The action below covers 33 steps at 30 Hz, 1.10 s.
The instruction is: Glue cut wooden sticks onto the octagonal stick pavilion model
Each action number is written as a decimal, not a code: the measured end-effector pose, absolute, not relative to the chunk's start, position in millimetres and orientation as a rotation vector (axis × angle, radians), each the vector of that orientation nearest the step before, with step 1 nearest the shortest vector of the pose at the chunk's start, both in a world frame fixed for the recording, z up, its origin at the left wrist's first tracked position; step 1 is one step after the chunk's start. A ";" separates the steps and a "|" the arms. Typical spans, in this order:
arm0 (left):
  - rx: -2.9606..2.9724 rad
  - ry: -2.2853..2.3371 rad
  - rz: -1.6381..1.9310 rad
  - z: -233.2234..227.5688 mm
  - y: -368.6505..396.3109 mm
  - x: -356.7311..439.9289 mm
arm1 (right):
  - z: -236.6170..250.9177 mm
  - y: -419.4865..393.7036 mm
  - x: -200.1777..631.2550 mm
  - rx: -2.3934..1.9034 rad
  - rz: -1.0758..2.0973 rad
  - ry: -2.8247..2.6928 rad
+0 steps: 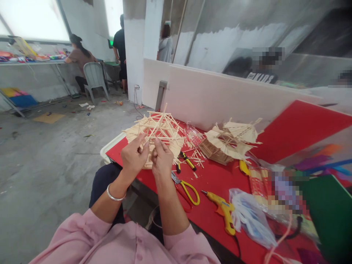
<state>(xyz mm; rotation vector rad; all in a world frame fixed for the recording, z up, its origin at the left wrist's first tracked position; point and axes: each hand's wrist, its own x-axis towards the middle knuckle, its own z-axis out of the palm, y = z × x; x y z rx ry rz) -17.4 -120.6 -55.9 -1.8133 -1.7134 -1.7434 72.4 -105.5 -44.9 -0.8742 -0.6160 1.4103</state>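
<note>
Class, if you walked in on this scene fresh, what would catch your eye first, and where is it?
First, the fan-like stick frame held up by the left hand and right hand over the near corner of the red table. To its right stands a small stick house. Nearer the person lie yellow-handled scissors and a yellow glue gun.

Almost nothing here can be read. The one trace of lettering is a row of pale block capitals on the dark shirt (261,76) of a person behind the white partition, far up and to the right of the right hand (162,161); the letters are partly cut off by the partition's edge and too unclear to make out as a word. The tools, bags and sheets on the table to the right of the hands show no legible label or brand.
</note>
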 end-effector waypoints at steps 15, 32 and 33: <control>-2.045 -1.489 -2.000 -44.0 -184.8 0.1 | -72.0 -198.2 110.0 -0.981 0.988 -0.976; -2.091 -1.864 -2.564 -87.5 -203.8 63.5 | -98.1 -220.3 131.4 -0.977 0.692 -1.178; -2.104 -1.876 -2.569 -90.0 -203.3 66.6 | -100.5 -219.9 134.3 -0.978 0.691 -1.168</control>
